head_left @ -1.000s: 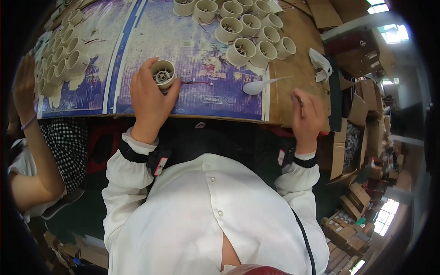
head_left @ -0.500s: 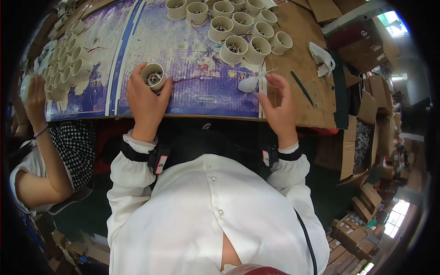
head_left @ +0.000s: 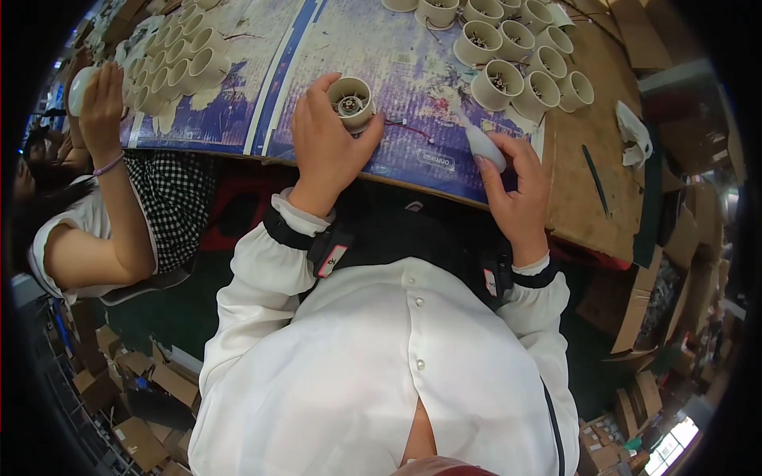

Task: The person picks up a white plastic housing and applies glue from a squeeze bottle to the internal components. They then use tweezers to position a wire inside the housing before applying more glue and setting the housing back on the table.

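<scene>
Left hand: left hand [head_left: 324, 147] grips a cream cup housing [head_left: 351, 101], top centre of frame, above the purple mat [head_left: 413, 75].
Right hand: right hand [head_left: 516, 190] pinches a white cap [head_left: 484, 147], right of centre.
Risk: the loose red wire [head_left: 409, 129] may snag.
Orientation: the housing's open mouth faces up at the camera, axis near vertical.

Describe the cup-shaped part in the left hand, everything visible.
The cup-shaped part is a short round housing, cream-coloured, apparently plastic, its open end facing up toward the camera. Inside sits a small metallic hub with dark fittings. The left hand grips it by the side wall, at the near part of the purple-printed table cover. A thin red wire lies beside it; whether attached is unclear.
</scene>
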The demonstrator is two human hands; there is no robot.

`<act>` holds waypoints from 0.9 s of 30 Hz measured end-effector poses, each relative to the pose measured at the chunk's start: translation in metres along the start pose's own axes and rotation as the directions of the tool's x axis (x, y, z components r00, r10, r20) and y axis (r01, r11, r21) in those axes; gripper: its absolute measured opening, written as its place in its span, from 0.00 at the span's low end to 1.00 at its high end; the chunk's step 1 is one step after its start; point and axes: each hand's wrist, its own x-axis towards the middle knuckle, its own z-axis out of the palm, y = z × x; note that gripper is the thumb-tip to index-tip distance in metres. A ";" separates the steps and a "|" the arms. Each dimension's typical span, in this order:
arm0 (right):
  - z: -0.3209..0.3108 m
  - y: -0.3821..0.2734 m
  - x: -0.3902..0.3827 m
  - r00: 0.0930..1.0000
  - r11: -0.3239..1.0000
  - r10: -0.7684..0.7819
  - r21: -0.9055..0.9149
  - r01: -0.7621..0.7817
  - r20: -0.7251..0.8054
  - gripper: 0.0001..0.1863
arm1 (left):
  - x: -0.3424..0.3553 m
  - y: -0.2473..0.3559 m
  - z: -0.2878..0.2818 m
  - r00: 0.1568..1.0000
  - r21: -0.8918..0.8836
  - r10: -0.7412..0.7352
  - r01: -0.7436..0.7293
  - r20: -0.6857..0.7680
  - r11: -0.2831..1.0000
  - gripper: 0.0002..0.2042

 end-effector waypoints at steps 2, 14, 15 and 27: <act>0.002 0.001 0.001 0.996 0.995 -0.092 -0.045 0.092 0.008 0.14 | 0.000 0.001 0.000 1.000 -0.001 -0.002 0.002 0.007 1.000 0.33; 0.000 -0.002 0.000 0.980 0.969 -0.186 -0.154 0.195 0.074 0.17 | 0.000 0.002 -0.002 1.000 -0.018 0.001 -0.001 0.014 1.000 0.33; -0.001 -0.003 0.000 0.979 0.967 -0.185 -0.161 0.196 0.081 0.17 | 0.000 0.002 -0.002 1.000 -0.026 -0.006 0.007 0.020 1.000 0.33; 0.004 -0.007 0.004 0.965 0.941 -0.224 -0.226 0.251 0.138 0.18 | -0.002 0.001 -0.002 1.000 -0.019 -0.003 0.004 0.015 1.000 0.33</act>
